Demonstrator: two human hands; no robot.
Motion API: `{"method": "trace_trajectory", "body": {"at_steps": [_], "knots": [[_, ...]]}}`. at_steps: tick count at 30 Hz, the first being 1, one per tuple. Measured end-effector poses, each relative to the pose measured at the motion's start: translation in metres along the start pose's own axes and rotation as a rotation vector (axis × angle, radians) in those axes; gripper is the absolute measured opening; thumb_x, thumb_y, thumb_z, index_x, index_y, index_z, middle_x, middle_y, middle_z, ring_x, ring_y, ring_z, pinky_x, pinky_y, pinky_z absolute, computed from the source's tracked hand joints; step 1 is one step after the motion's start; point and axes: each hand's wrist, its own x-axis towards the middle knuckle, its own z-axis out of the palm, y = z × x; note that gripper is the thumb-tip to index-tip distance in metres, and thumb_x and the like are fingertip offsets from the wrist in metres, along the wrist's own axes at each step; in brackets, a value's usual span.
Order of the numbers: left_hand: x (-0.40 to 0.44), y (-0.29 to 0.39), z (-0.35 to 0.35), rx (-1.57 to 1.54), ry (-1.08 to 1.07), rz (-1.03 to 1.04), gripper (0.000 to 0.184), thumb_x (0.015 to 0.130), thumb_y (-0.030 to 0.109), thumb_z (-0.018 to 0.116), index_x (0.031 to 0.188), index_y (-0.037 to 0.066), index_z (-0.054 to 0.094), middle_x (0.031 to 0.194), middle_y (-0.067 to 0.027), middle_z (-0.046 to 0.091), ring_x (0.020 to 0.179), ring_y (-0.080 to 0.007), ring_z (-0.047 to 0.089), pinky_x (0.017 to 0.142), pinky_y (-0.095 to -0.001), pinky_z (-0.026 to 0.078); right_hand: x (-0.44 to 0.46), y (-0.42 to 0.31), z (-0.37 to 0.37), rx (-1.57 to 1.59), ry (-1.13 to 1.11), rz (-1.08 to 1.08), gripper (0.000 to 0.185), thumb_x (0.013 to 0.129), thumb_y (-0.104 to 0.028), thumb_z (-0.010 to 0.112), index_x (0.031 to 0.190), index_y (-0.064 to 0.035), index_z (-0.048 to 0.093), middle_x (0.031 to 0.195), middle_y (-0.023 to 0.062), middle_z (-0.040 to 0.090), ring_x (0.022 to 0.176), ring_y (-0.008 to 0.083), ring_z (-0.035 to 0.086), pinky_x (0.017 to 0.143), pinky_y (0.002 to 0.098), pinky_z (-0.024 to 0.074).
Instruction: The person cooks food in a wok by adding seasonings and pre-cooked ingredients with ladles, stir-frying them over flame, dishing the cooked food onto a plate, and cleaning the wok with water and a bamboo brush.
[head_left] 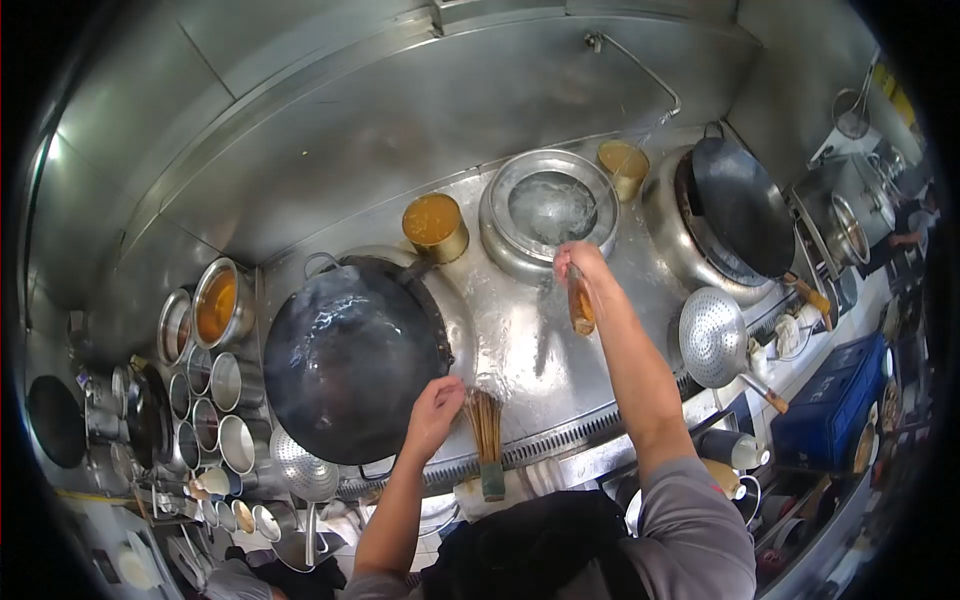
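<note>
My right hand [582, 264] is closed around the wooden handle of a utensil [582, 312] at the near edge of a metal water pot [508, 240]. The utensil's head is hidden, so I cannot tell its kind. Loosely curled, my left hand [437, 408] is by the right rim of a large dark wok [345, 370]; nothing shows in its fingers. A bamboo brush [484, 425] lies just right of that hand on the wet steel counter [520, 350].
Water runs from a wall spout [672, 105] toward the pot. Tins of orange liquid [435, 228] flank it. A second wok [742, 205] leans at right, above a perforated strainer [713, 335]. Another strainer [302, 465] and several metal cups [238, 440] are at left.
</note>
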Motion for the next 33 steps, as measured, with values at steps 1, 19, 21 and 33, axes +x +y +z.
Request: {"method": "trace_trajectory", "body": {"at_steps": [1,19,21,33], "knots": [[-0.013,-0.003,-0.008,-0.008,0.006,0.010,0.035,0.103,0.013,0.066,0.134,-0.003,0.058,0.127,-0.0118,0.067,0.118,-0.0186,0.064,0.104,-0.0316,0.049,0.004,-0.007,0.009,0.143,-0.035,0.022,0.016,0.084,0.003,0.052,0.070,0.0029,0.058,0.058,0.0136,0.055,0.047,0.0236,0.055,0.043,0.0396,0.0404],[-0.058,-0.035,-0.048,-0.194,0.223,0.143,0.031,0.103,0.007,0.065,0.132,-0.003,0.058,0.119,-0.0122,0.068,0.109,-0.0170,0.067,0.099,-0.0297,0.053,0.038,0.066,-0.065,-1.125,0.376,-0.437,0.031,0.095,-0.011,0.054,0.122,0.0025,0.062,0.084,0.0264,0.071,0.072,0.0345,0.075,0.060,0.0469,0.0586],[-0.057,-0.031,-0.045,-0.103,0.221,0.120,0.030,0.104,0.007,0.064,0.131,-0.003,0.059,0.118,-0.0122,0.068,0.108,-0.0167,0.067,0.097,-0.0297,0.054,0.051,0.057,-0.077,-0.567,-0.037,-0.131,0.025,0.090,-0.005,0.057,0.112,0.0047,0.059,0.080,0.0199,0.069,0.068,0.0301,0.070,0.062,0.0430,0.0570],[-0.083,-0.022,-0.047,0.034,0.236,0.166,0.029,0.105,0.009,0.063,0.131,-0.002,0.059,0.117,-0.0099,0.069,0.110,-0.0159,0.065,0.098,-0.0308,0.053,0.037,-0.045,0.069,-0.396,-0.012,-0.318,0.003,0.091,-0.005,0.056,0.090,-0.0023,0.056,0.063,0.0028,0.050,0.046,0.0136,0.049,0.042,0.0302,0.0413]]}}
